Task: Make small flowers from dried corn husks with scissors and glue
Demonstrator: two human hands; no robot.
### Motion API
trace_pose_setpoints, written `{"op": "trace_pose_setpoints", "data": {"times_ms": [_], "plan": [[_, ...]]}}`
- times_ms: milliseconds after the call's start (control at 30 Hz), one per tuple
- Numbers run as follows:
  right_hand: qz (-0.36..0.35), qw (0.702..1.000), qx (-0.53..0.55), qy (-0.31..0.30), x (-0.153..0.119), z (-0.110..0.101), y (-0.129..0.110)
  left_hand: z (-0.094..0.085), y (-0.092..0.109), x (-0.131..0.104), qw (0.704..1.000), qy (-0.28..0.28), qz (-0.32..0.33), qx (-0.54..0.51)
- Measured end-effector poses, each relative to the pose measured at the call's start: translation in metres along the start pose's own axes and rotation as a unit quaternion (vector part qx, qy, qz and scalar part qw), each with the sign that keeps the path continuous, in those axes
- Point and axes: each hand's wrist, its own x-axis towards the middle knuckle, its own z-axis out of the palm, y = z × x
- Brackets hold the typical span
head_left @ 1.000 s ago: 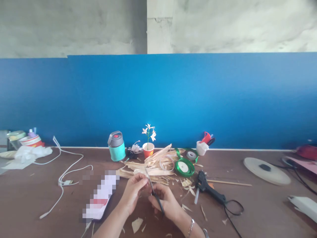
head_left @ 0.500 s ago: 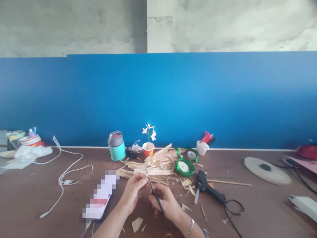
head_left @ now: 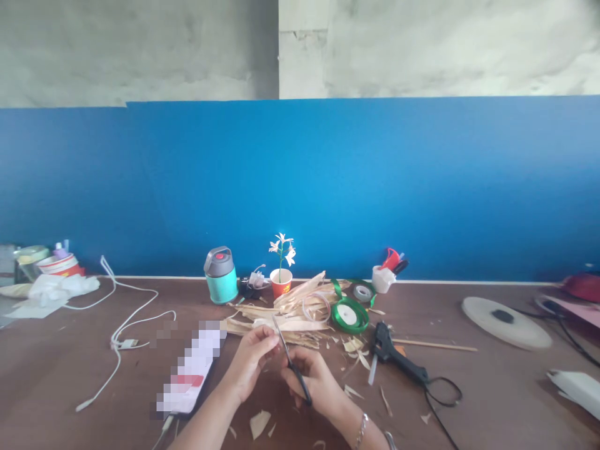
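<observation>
My right hand point(head_left: 310, 378) is wrapped round the black handles of a pair of scissors point(head_left: 291, 365), whose blades point up and slightly left. Beside the blades, my left hand point(head_left: 253, 359) is pinched, thumb against fingers; whatever lies between its fingertips is too small to name. Just beyond both hands lies a pile of dried husks point(head_left: 300, 306). Green ribbon rolls point(head_left: 350, 315) rest at the pile's right side. Behind it stands a red paper cup point(head_left: 281, 286) with white flowers point(head_left: 282, 248) on a green stem. Husk scraps point(head_left: 259, 424) lie near my wrists.
A phone point(head_left: 192, 375) with a cable lies left of my left arm. To the right are a black glue gun point(head_left: 398, 356), a thin stick point(head_left: 435, 345) and a round disc point(head_left: 506, 322). A turquoise flask point(head_left: 222, 281) stands at the back, before the blue partition point(head_left: 328, 187).
The scissor blades have tilted very slightly to the left. Both hands stay almost where they were, with the same grips.
</observation>
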Motion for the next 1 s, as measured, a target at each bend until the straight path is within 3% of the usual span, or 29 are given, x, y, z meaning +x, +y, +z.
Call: {"op": "trace_pose_setpoints", "data": {"times_ms": [1000], "plan": [[0.025, 0.999, -0.001, -0.025, 0.0007, -0.002, -0.0012, -0.0095, 0.0007, 0.0019, 0.999, -0.043, 0.003, 0.014]]}}
